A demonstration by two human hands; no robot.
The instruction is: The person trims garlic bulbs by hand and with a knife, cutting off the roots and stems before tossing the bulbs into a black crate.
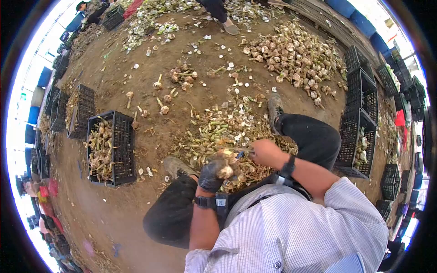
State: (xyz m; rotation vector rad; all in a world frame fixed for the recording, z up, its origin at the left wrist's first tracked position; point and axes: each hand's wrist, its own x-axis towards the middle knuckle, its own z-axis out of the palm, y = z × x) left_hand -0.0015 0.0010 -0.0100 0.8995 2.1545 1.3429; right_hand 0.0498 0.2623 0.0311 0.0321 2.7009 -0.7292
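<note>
My left hand [213, 175], in a dark glove, is closed around a garlic bulb [226, 172] just in front of my lap. My right hand [267, 154] is bare and grips a knife [240, 149], its thin blade reaching left over the top of the garlic. Motion blurs the spot where blade and stem overlap. Below and beyond both hands lies a heap of cut garlic stems [211, 133] and papery skins, spread on the dirt between my shoes.
A black crate [124, 150] filled with trimmed garlic stands at left. A large pile of garlic bulbs [296, 57] lies ahead right, beside stacked black crates [359, 113]. Loose bulbs [163, 108] dot the dirt ahead. Another person's leg and shoe [231, 28] show at the top.
</note>
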